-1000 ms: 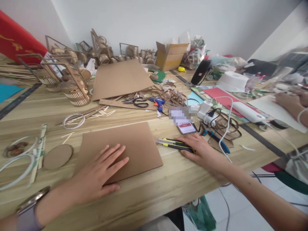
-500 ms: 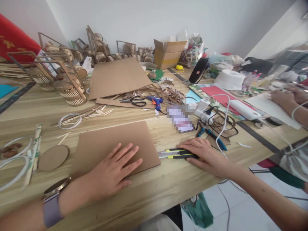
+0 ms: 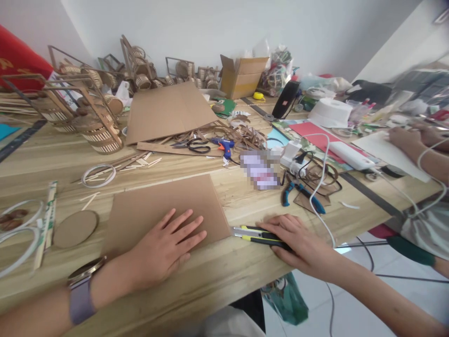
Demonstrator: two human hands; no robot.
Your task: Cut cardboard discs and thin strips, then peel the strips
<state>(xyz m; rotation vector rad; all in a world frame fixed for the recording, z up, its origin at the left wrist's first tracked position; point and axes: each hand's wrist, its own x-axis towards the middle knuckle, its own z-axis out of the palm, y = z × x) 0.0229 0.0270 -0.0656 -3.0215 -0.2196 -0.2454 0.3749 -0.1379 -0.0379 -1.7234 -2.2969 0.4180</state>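
Cardboard (image 3: 140,206) nr front edge of bench (image 3: 224,290). L hand (image 3: 164,248) open on it; R hand (image 3: 298,243) gripping cutter (image 3: 263,235). Press flat, fingers clear of blade (image 3: 237,231).

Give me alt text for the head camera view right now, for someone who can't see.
A person's left hand lies spread on a flat cardboard sheet, while the right hand holds a yellow-and-black utility knife beside it. Farther back on the wooden table are a blue glue gun and several slatted baskets.
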